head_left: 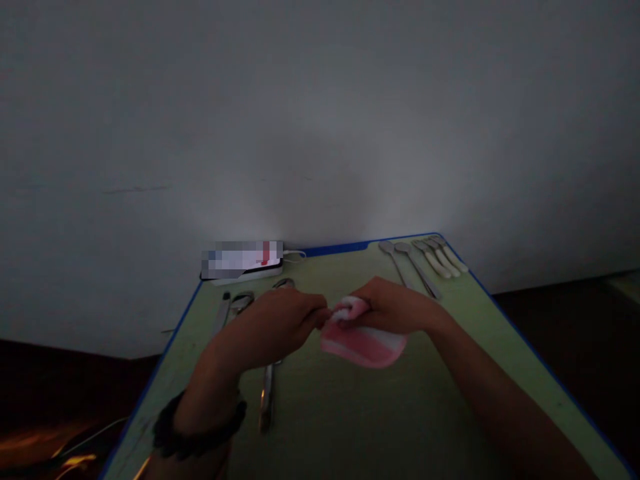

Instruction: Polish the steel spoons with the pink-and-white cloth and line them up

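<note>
My left hand (277, 325) and my right hand (395, 308) meet over the middle of a green table (350, 413). My right hand is closed round a pink and white cloth (363, 343), which hangs down from it. My left hand's fingers pinch something small and thin at the cloth; it looks like the end of a piece of cutlery, but the dim light hides it. A dark bracelet (197, 430) sits on my left wrist.
Several spoons with metal and white handles (425, 260) lie in a row at the far right corner. More metal cutlery (235, 305) lies at the far left, and one piece (267, 397) under my left arm. A phone (243, 261) with a cable rests by the white wall.
</note>
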Motion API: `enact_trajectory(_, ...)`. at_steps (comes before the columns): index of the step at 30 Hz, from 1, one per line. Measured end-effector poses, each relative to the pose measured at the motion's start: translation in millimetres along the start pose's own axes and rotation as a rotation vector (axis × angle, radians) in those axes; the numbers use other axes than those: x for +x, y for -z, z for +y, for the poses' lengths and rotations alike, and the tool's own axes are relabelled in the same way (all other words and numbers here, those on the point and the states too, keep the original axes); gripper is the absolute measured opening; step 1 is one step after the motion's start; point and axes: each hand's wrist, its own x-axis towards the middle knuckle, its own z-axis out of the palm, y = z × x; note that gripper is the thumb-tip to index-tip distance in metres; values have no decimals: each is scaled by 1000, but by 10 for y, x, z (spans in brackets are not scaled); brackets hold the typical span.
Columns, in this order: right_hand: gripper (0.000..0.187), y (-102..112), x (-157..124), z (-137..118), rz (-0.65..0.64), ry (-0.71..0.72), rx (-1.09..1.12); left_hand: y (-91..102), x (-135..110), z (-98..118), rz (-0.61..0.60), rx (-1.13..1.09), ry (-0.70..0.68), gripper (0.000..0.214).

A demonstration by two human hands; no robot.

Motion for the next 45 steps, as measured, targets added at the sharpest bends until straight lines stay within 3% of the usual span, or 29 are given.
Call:
enact_trajectory(3, 27, -43, 26, -8, -38, 28, -6, -17, 31, 33, -28, 9, -10, 31)
enact_trajectory(7, 26, 61, -29, 38, -52, 52, -1, 7, 44, 25, -30, -72, -53, 31)
enact_trajectory(13, 30, 288, -161, 104, 12, -5, 55, 71, -35, -102, 11, -252, -66, 31)
enact_trajectory(20, 38, 311, -183, 147, 173, -126, -74, 68, -43, -193, 56, -280, -41, 32)
enact_trajectory(28, 31, 308, -181, 200, 232, -249, -166, 53, -50, -366, 82, -274, 35, 32)
enact_trajectory(32, 31, 225, -111, 395, 190, -360, -261, 41, -48, -474, 195, -241, 181, 32)
enact_trajectory(35, 31, 97, -16, 492, 118, -226, -132, 20, 8, -467, 234, -275, 183, 33)
enact_trajectory(40, 34, -67, 152, 461, 446, -126, 83, -98, 189, -320, 264, -369, 122, 33)
enact_trajectory(45, 34, -129, 232, 377, 438, -26, 523, -211, 362, -75, 283, -486, 115, 35)
